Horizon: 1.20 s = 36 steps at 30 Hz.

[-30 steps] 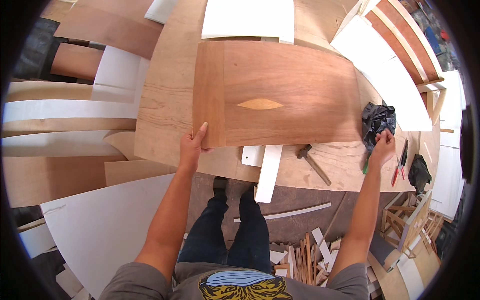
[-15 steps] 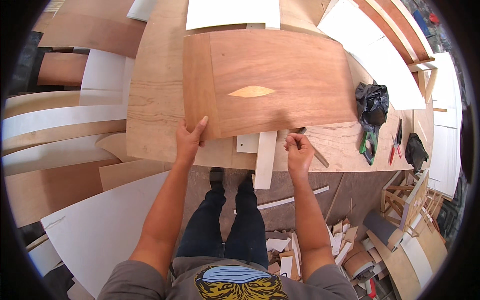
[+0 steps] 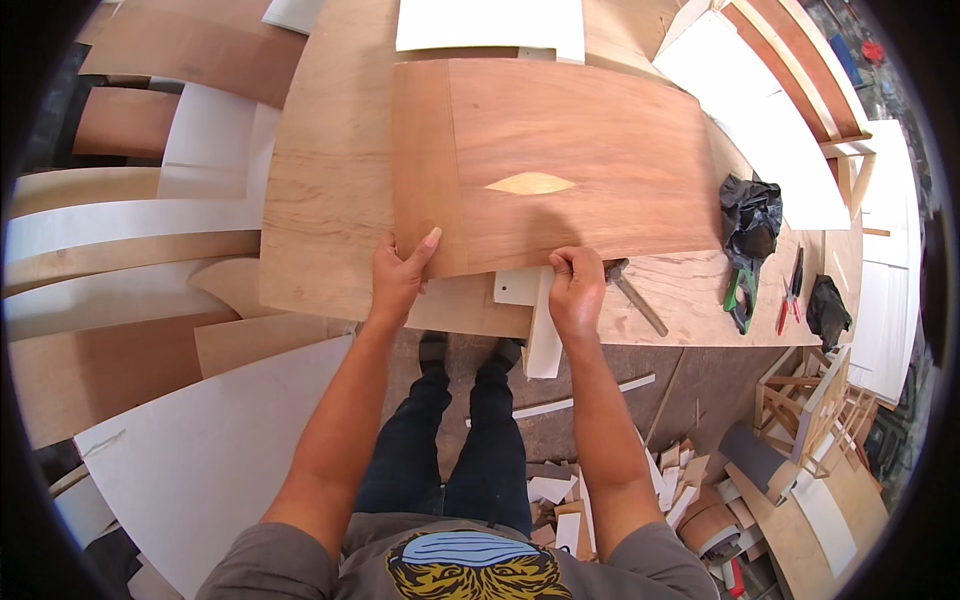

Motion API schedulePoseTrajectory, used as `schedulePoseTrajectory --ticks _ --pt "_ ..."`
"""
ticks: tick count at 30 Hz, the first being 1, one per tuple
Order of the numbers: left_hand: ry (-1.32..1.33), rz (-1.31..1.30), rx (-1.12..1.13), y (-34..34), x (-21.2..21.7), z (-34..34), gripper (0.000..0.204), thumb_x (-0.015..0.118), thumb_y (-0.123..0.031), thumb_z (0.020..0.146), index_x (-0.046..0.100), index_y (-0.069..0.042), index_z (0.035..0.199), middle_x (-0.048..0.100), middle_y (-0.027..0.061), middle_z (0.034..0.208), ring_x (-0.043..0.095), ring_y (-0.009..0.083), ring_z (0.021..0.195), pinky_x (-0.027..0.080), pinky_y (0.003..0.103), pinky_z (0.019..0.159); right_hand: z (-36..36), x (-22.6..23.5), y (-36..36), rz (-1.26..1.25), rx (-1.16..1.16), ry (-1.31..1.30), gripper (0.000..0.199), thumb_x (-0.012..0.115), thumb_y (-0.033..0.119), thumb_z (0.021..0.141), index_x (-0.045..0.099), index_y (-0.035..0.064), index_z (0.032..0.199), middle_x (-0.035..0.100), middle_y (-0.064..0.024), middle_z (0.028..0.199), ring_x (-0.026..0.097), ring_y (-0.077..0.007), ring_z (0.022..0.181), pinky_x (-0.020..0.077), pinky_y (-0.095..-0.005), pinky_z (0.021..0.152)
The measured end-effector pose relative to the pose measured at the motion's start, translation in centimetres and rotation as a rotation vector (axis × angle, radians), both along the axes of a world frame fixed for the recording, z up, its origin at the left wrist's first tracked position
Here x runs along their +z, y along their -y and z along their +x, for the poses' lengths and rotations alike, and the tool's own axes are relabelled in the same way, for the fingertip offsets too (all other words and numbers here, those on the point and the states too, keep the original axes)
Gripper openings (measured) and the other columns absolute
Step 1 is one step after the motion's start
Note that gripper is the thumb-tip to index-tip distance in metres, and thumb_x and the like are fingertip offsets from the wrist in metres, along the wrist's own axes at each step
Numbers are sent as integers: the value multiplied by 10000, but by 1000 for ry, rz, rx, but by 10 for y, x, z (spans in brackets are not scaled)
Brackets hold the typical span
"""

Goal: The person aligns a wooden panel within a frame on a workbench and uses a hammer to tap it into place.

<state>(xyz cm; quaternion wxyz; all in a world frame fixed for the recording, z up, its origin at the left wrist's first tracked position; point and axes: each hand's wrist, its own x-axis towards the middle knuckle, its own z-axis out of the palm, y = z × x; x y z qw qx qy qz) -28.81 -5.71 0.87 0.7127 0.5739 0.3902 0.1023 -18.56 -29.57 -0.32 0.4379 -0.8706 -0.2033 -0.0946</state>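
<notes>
A reddish-brown plywood panel (image 3: 590, 120) with a pale leaf-shaped patch lies on the worktable. At its near left corner, my left hand (image 3: 402, 272) grips the edge, thumb on top and fingers underneath. My right hand (image 3: 577, 292) is closed in a pinch at the panel's near edge; whatever is between its fingertips is too small or hidden to name. Below the panel, a white wooden strip (image 3: 543, 345) and a white piece with a small hole (image 3: 508, 288) jut out toward me. Just right of my right hand lies a hammer (image 3: 640, 302), its head partly covered.
On the worktable (image 3: 330, 190) to the right are a black plastic bag (image 3: 750, 218), a green-and-black clamp (image 3: 740, 298), red-handled pliers (image 3: 785, 308) and another black bundle (image 3: 828, 312). White boards (image 3: 490, 25) lie beyond the panel. Wood offcuts (image 3: 570, 525) litter the floor.
My right hand has moved left and up, from beside the hammer to the panel's near edge. The view has shifted slightly; my left hand keeps its grip on the panel.
</notes>
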Motion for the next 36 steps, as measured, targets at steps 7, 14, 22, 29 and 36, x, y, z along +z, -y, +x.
schedulePoseTrajectory --ticks 7,14,22,29,36 --pt "27 79 -5 -13 -8 4 470 836 -363 942 648 5 1166 651 0 814 559 84 590 423 260 486 -3 2 -7 -69 53 76 68 719 -33 902 661 4 902 648 -149 853 620 -356 819 498 -444 755" --pt "-309 419 -122 -40 -10 4 730 850 -489 880 627 55 1314 743 187 1121 707 275 1012 549 417 903 -11 1 -21 -16 60 -48 53 728 -3 932 678 4 918 659 -144 848 632 -325 783 511 -416 719" --pt "-116 1492 -664 -72 -41 10 494 573 -367 1061 540 -373 1554 353 -38 1731 253 231 1619 236 598 1247 -11 6 -33 -63 7 -62 44 739 -2 912 699 15 922 684 -158 868 661 -354 820 521 -443 733" --pt "3 1497 -778 -95 -48 7 501 521 -405 1072 516 -372 1572 310 -33 1749 192 232 1639 229 603 1262 -14 5 -36 -122 19 51 35 730 0 933 698 11 923 678 -134 855 650 -302 791 518 -391 736" --pt "40 1445 -784 -96 -50 10 472 514 -447 1068 548 -411 1537 333 -41 1733 228 247 1622 250 636 1250 -14 2 -38 -147 15 69 64 724 -27 899 681 17 916 656 -146 846 633 -356 796 506 -441 713"
